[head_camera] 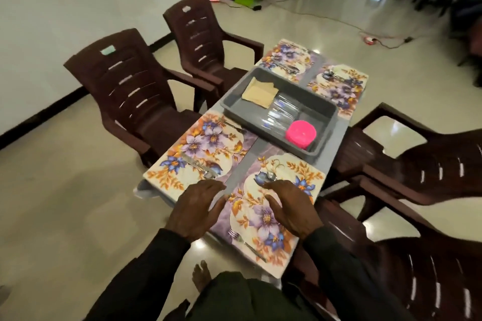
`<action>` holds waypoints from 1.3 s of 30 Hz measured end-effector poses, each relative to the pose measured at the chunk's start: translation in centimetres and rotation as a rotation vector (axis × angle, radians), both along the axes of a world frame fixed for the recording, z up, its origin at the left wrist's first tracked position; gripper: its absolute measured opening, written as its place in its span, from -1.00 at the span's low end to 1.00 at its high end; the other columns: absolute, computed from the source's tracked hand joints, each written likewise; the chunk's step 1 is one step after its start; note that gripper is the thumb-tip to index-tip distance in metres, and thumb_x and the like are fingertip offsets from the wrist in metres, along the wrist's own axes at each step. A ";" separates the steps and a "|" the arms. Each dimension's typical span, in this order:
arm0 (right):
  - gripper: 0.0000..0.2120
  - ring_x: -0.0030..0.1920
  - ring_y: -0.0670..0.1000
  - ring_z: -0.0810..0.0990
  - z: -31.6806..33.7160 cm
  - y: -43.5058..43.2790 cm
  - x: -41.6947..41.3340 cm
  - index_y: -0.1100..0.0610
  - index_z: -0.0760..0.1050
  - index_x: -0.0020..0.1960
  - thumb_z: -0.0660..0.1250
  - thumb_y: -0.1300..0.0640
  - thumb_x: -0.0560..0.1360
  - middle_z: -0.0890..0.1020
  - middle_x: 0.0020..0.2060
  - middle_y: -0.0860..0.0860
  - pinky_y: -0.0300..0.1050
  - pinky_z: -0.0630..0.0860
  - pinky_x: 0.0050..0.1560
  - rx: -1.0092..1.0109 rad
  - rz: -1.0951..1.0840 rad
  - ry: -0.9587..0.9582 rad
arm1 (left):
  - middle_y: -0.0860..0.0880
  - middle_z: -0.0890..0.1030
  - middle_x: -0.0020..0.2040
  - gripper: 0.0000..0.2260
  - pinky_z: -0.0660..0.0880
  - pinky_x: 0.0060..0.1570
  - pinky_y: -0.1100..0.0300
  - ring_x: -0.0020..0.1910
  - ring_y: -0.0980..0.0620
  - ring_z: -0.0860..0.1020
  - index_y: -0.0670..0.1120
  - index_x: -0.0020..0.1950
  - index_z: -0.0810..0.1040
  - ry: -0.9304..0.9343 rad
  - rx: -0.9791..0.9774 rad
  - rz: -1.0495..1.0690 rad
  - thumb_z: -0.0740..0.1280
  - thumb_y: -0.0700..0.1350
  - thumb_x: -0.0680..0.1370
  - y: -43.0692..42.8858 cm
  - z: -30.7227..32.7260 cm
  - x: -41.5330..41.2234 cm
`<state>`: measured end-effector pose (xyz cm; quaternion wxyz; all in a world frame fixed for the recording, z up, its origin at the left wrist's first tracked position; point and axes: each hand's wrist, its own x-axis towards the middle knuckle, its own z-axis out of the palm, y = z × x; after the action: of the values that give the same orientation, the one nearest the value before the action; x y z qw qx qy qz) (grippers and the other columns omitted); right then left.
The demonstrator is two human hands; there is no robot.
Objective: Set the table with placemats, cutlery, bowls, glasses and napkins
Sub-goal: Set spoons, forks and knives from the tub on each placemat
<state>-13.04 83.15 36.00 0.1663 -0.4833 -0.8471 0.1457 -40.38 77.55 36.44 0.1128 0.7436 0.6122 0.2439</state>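
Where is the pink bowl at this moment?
In the head view, right of centre, the pink bowl sits inside the grey tray, in its near right corner, beside the clear glasses.

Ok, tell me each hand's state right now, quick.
Left hand: open, fingers straight, holding nothing.
Right hand: open, holding nothing, above the near right placemat.

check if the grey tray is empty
Not empty: the tray holds tan napkins, clear glasses lying down, and a pink bowl.
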 end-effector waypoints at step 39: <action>-0.74 0.14 0.02 0.64 -6.3 18.2 10.1 0.03 0.57 0.27 0.29 0.08 0.61 0.67 0.17 -0.03 0.07 0.59 0.13 -0.252 -0.454 0.116 | 0.13 0.68 0.22 -0.58 0.53 0.23 0.12 0.17 0.11 0.61 0.08 0.25 0.66 -0.151 -0.442 -0.032 0.19 0.28 0.61 19.0 -4.0 4.3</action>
<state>-2.96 101.38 29.74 0.1815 -0.6686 -0.6814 0.2362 -36.04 96.50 32.45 0.3223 0.6899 0.6289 0.1569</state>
